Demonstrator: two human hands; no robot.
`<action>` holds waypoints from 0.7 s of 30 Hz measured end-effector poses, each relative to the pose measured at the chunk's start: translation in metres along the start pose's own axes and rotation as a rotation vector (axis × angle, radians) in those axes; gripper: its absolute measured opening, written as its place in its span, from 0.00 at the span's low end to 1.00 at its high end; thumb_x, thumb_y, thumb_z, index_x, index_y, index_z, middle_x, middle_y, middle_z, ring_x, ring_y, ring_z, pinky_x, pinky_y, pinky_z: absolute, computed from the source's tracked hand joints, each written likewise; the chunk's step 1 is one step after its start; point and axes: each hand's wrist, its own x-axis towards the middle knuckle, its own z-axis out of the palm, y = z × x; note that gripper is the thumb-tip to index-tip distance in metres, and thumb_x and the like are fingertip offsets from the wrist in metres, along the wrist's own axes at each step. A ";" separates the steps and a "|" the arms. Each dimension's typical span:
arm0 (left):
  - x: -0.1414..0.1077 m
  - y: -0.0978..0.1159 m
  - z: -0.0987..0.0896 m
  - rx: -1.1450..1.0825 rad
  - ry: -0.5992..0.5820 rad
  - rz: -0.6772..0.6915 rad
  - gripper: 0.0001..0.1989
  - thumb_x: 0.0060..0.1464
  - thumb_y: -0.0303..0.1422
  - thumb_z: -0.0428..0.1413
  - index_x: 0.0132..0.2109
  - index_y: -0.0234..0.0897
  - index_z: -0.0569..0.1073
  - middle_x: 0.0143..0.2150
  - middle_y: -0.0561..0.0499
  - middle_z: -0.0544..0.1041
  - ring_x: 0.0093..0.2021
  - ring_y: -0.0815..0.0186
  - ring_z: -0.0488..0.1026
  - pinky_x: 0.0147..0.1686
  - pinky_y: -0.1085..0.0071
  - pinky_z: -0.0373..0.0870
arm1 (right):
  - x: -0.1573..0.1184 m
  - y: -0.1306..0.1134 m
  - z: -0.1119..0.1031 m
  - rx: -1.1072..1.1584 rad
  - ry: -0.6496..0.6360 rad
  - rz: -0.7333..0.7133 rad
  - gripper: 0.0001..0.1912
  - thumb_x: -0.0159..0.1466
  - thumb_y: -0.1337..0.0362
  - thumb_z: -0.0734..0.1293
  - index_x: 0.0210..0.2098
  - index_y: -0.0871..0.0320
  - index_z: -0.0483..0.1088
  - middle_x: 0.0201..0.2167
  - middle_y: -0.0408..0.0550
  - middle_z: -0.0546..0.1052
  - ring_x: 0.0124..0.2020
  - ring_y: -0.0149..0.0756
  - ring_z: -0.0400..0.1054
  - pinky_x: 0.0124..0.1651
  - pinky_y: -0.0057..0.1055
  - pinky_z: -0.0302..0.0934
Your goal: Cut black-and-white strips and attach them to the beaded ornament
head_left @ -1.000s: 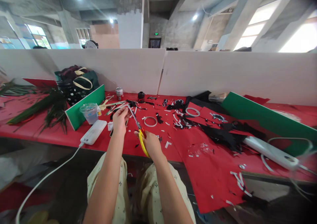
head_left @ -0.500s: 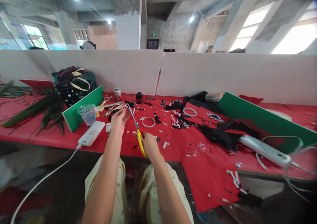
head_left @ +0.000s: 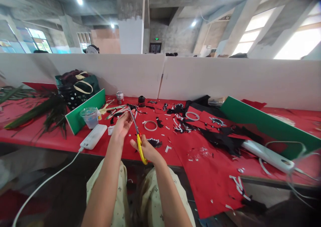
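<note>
Currently, in the head view, the right hand (head_left: 145, 148) is clamping on the yellow handles of the scissors (head_left: 137, 135), which are pointing up and away above the near edge of the red desk (head_left: 170, 157). Their blades are appearing together, and the tips are reaching the fingers of the left hand (head_left: 122, 124). That hand is curling loosely, palm partly up; whether it is pinching anything I cannot tell. Just beyond the right hand, a beaded black piece (head_left: 154, 142) is lying near the same edge, and farther in, a white ring (head_left: 150, 125) is resting flat. Toward the left, a white power bank (head_left: 93, 136) is sitting by the near edge, with a clear plastic cup (head_left: 89, 117) standing just behind it. Along the far edge, a can (head_left: 120, 98) and a black spool (head_left: 141, 101) are standing apart. Toward the right, a red sheet (head_left: 213, 183) is hanging over the near edge, and a white power strip (head_left: 268, 155) is lying beside it
</note>
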 end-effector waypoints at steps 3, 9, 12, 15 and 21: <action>-0.001 0.001 0.002 0.008 -0.011 -0.024 0.06 0.54 0.21 0.54 0.34 0.32 0.75 0.36 0.46 0.79 0.34 0.71 0.75 0.37 0.77 0.71 | -0.001 -0.002 0.001 0.040 -0.011 -0.012 0.24 0.53 0.47 0.68 0.36 0.57 0.57 0.30 0.38 0.61 0.31 0.29 0.57 0.38 0.28 0.58; -0.002 0.005 0.004 -0.096 -0.093 -0.091 0.05 0.55 0.23 0.53 0.37 0.32 0.74 0.36 0.48 0.77 0.28 0.73 0.72 0.32 0.76 0.70 | -0.003 -0.011 0.001 0.108 -0.044 -0.035 0.25 0.51 0.46 0.69 0.33 0.56 0.55 0.27 0.36 0.57 0.29 0.28 0.54 0.34 0.27 0.57; -0.003 0.007 0.005 -0.133 -0.110 -0.078 0.06 0.56 0.22 0.53 0.33 0.33 0.73 0.32 0.51 0.75 0.28 0.74 0.71 0.32 0.77 0.69 | -0.004 -0.014 0.001 0.124 -0.091 -0.040 0.25 0.51 0.44 0.68 0.31 0.55 0.54 0.25 0.35 0.54 0.26 0.26 0.51 0.32 0.26 0.55; -0.004 0.010 0.005 -0.156 -0.105 -0.057 0.09 0.56 0.20 0.53 0.30 0.34 0.72 0.28 0.53 0.73 0.28 0.74 0.71 0.32 0.77 0.69 | -0.003 -0.014 0.002 0.152 -0.119 -0.061 0.24 0.52 0.45 0.68 0.32 0.55 0.55 0.25 0.35 0.55 0.27 0.26 0.51 0.33 0.26 0.56; -0.001 0.013 0.008 -0.110 -0.042 0.013 0.10 0.54 0.18 0.52 0.28 0.34 0.71 0.27 0.54 0.73 0.28 0.74 0.71 0.33 0.77 0.69 | -0.002 -0.012 0.001 0.065 -0.086 -0.108 0.21 0.57 0.46 0.65 0.35 0.58 0.61 0.27 0.37 0.63 0.29 0.27 0.58 0.36 0.27 0.59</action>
